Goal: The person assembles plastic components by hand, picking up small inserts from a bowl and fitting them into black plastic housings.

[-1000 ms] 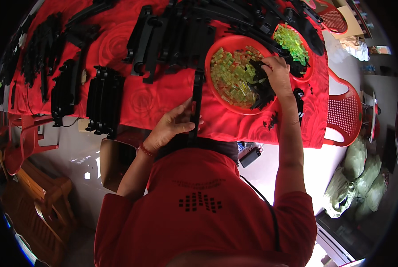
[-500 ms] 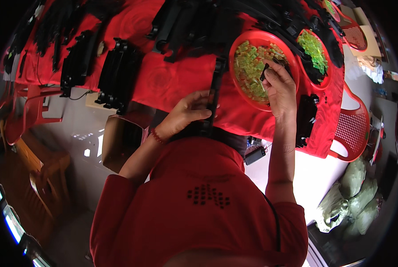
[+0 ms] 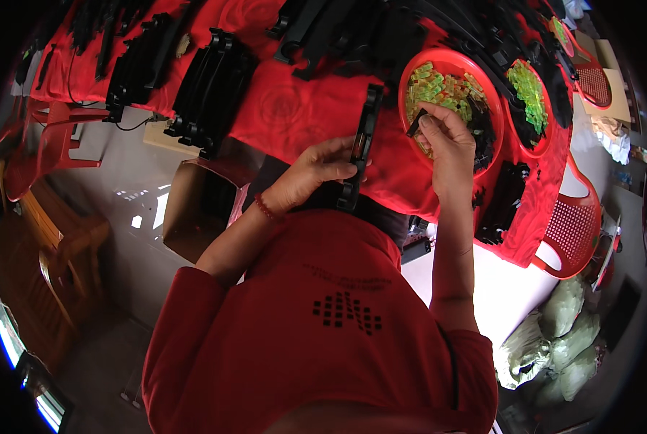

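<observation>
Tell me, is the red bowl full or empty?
Partly full: green pieces cover much of the red bowl, under the right hand.

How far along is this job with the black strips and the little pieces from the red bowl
Done: black parts lie stacked on the red cloth. In hand: the left hand grips a long black strip; the right hand pinches a small dark piece over the red bowl. Left: many yellow-green pieces fill the bowl.

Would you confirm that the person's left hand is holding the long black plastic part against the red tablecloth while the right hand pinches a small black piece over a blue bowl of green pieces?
Not quite: the bowl is red, not blue, as the head view shows. The rest holds: the left hand holds the long black plastic part against the red tablecloth, and the right hand pinches a small black piece over the green pieces.
</observation>
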{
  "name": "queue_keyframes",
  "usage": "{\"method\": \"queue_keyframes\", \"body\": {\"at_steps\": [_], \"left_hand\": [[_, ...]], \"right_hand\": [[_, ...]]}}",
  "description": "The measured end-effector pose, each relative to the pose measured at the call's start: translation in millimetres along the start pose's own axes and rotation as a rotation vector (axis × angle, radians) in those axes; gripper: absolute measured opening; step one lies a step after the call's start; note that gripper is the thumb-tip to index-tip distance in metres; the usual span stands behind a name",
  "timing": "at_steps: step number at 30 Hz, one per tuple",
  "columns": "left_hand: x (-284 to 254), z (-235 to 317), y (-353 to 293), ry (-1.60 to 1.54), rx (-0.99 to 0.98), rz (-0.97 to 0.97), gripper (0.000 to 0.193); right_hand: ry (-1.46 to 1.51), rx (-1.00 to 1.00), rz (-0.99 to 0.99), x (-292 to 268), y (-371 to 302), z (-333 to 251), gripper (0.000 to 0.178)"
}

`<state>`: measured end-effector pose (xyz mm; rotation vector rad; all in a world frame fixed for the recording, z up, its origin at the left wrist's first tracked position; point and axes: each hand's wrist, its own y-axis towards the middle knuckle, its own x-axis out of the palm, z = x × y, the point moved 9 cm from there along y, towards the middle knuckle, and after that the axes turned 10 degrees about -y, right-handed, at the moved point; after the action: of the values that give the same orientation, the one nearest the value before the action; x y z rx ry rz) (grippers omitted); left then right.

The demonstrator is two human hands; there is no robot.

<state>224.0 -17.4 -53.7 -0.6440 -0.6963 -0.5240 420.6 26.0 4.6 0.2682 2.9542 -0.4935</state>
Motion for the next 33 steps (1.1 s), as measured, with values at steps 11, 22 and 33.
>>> {"method": "queue_keyframes", "body": {"at_steps": [11,22,33], "left_hand": [[-7,-5,1,0.007,0.029,-0.033,0.064],[-6,-5,2,0.001,-0.006,-0.078,0.063],[-9,-9,4,-0.007,-0.008,-0.086,0.058]], "right_hand": [[-0.233,-0.205,-0.095,21,-10,-8,0.033],[-0.210,-0.256,-0.088,49,-23,-14,0.014],[-0.342,-0.331,0.083,39,-23,-19,0.007]]}}
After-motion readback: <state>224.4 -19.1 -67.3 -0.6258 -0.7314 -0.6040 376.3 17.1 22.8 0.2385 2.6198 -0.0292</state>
